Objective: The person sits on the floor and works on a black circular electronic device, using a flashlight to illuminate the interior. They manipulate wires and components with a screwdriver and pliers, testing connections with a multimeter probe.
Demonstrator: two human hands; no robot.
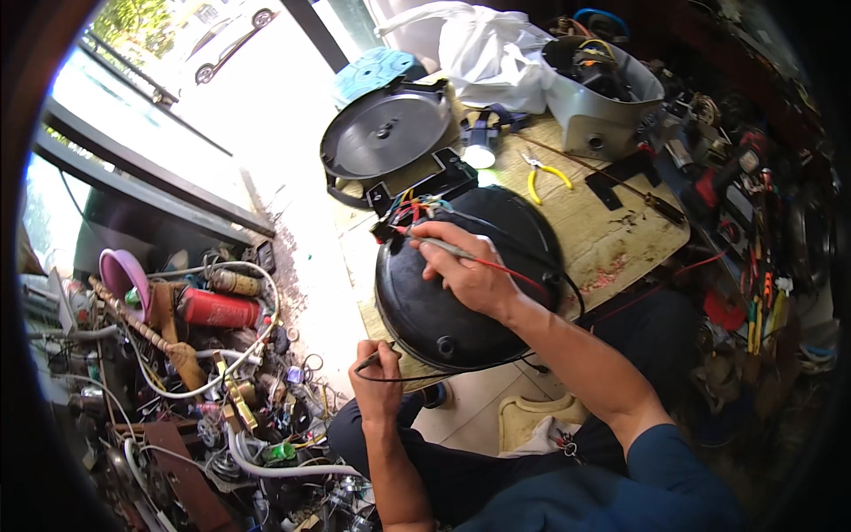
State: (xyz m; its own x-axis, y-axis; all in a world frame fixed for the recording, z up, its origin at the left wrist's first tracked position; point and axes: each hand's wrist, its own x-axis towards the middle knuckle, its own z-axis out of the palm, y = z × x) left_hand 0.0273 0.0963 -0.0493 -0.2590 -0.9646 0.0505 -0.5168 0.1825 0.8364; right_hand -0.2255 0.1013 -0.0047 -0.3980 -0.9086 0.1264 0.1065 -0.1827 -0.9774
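Note:
A round black appliance shell (pixel 443 306) lies on its side on the wooden worktable (pixel 612 239). Coloured wires (pixel 417 211) bunch at its upper left edge. My right hand (pixel 465 266) rests on the shell and holds a red-leaded test probe (pixel 443 246) with its tip at the wires. My left hand (pixel 377 377) is lower, by the shell's bottom edge, pinching a black-leaded probe (pixel 368 362); its black lead curves along the shell's lower rim.
A round grey base plate (pixel 386 131) lies behind the shell. Yellow-handled pliers (pixel 541 173), a long screwdriver (pixel 620 182) and a grey open housing (pixel 598 89) sit on the table. Scrap parts and hoses (pixel 204 355) pile on the left floor; tools crowd the right.

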